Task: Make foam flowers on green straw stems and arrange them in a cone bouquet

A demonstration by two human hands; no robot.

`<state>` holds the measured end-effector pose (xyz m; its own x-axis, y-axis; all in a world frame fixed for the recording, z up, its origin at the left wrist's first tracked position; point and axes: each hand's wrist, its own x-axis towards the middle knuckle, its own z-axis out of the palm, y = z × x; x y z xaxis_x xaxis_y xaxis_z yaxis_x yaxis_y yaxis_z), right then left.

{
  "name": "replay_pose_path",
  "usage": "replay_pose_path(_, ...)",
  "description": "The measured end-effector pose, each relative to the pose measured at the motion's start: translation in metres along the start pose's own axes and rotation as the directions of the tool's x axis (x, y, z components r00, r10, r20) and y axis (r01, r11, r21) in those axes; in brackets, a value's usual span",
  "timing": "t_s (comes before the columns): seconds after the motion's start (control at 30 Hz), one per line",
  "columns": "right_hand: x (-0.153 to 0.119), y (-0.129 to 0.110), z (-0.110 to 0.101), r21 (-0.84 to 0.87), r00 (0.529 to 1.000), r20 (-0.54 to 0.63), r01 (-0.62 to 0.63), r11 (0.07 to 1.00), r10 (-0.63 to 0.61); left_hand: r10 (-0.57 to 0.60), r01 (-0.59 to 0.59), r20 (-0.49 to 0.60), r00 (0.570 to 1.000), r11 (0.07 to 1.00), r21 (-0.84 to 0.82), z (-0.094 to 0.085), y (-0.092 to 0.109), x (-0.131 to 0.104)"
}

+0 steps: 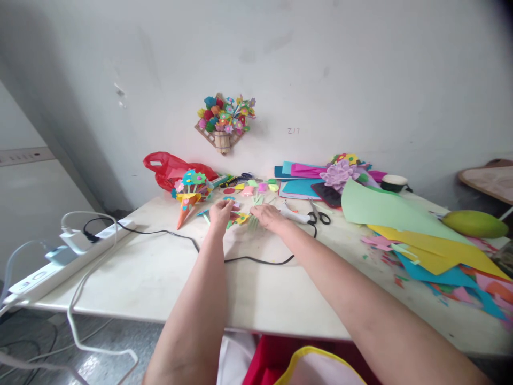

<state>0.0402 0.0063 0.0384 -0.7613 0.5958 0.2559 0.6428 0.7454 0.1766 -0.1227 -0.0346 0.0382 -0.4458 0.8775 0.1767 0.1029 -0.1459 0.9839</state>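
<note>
Both my hands reach to the middle of the white table (160, 267). My left hand (222, 214) is at small paper flowers, its fingers bent down and mostly hidden behind its back. My right hand (266, 216) lies on a bunch of pale green strips (254, 221); whether its fingers grip any of them cannot be made out. A yellow flower (242, 218) rests between the hands. Just right of my right hand are a white glue gun (295, 215) and black-handled scissors (319, 214).
An orange cone of flowers (186, 211) and a red bag (168, 170) stand left. Coloured sheets (401, 216) and a green oval object (475, 223) lie right. A black cable (260, 260) crosses before my hands; a power strip (76, 262) is at the left edge.
</note>
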Motion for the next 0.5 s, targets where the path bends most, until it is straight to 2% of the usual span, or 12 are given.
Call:
replay_pose_path(0.1, -0.002, 0.002, 0.001, 0.005, 0.999, -0.039, -0.011, 1.0, 0.011, -0.031, 0.034, 0.049, 0.998, 0.998, -0.048, 0.002, 0.001, -0.002)
replay_pose_path(0.2, -0.004, -0.001, -0.002, -0.001, 0.994, -0.108, 0.027, 1.0, -0.027, -0.066, 0.081, 0.143, 0.987, 0.992, -0.099, 0.005, -0.001, -0.004)
replay_pose_path(0.33, -0.009, -0.013, -0.009, 0.017, 0.955, -0.257, 0.154, 0.988, -0.144, -0.089, 0.14, 0.232, 0.969, 0.967, -0.212, 0.008, -0.005, -0.004)
replay_pose_path(0.5, -0.015, -0.032, -0.013, 0.012, 0.895, -0.328, 0.325, 0.945, -0.304, -0.103, 0.183, 0.221, 0.97, 0.907, -0.379, 0.009, -0.009, -0.002)
